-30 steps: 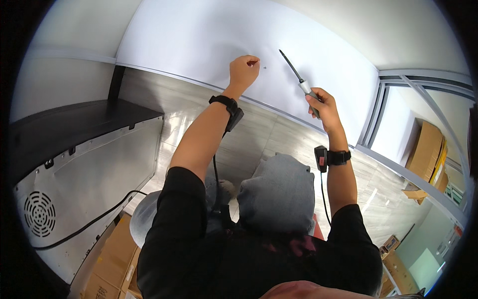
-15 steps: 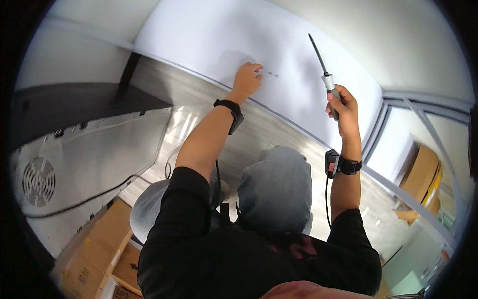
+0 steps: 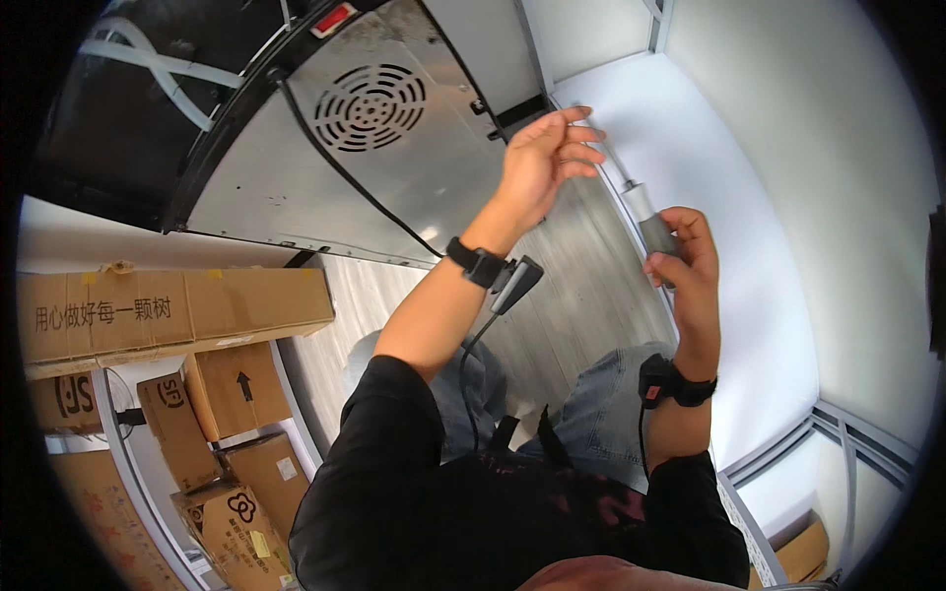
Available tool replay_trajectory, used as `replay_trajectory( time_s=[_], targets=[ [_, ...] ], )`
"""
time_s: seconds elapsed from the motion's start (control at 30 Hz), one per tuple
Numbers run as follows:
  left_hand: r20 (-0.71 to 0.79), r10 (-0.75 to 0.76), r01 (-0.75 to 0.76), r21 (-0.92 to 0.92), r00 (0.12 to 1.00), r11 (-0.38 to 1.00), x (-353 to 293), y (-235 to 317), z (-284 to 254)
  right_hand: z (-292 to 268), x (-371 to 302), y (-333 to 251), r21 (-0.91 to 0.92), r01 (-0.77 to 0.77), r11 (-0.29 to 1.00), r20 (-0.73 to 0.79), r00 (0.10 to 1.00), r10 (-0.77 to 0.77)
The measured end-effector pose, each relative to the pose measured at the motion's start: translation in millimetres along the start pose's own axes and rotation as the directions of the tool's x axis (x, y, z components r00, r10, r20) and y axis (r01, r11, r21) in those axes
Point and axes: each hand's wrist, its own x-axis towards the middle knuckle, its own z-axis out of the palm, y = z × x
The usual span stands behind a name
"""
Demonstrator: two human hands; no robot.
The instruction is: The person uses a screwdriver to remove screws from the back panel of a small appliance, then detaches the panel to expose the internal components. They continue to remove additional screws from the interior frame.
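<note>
My right hand (image 3: 687, 251) is closed round the grey handle of a screwdriver (image 3: 642, 205). Its thin shaft points up and left, and the tip ends by the fingers of my left hand (image 3: 550, 158). Those fingers are stretched out and apart; whether one touches the tip I cannot tell. Below both hands lies a white shelf panel (image 3: 759, 286), with the screwdriver held over its left edge. Each wrist wears a black strap with a small device and a cable.
A metal appliance panel (image 3: 286, 187) with a round vent and a black cord (image 3: 345, 177) stands to the left. Cardboard boxes (image 3: 236, 389) fill a rack at lower left. A pale wall (image 3: 847, 197) and a metal frame (image 3: 778, 448) bound the right side.
The view has swung left, bringing the appliance and boxes further in. My left hand has come close to the screwdriver's tip, while my right hand keeps its grip on the handle.
</note>
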Motion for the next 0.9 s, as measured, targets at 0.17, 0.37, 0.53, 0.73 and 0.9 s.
replay_trajectory(
  time_s=[0.17, 0.37, 0.53, 0.73, 0.9],
  targets=[
    [-0.061, 0.128, -0.128, 0.006, 0.990, 0.992, -17, 16, 4, 13, -9, -9, -0.049, 0.174, 0.983, 0.048, 0.984, -0.172],
    [-0.037, 0.154, -0.158, -0.180, 0.987, 0.971, -21, 24, -3, 50, -25, -5, -0.121, 0.267, 0.956, -0.160, 0.945, -0.285],
    [-0.019, 0.124, -0.125, -0.233, 0.992, 0.964, -16, 25, -12, 79, -26, -14, -0.148, 0.263, 0.953, -0.312, 0.902, -0.298],
    [-0.018, 0.163, -0.157, -0.393, 0.986, 0.906, -11, 24, -15, 100, -28, -8, -0.148, 0.293, 0.945, -0.358, 0.875, -0.327],
    [0.023, 0.163, -0.143, -0.375, 0.986, 0.916, -12, 21, -23, 104, -29, -3, -0.138, 0.302, 0.943, -0.362, 0.871, -0.332]
  ],
)
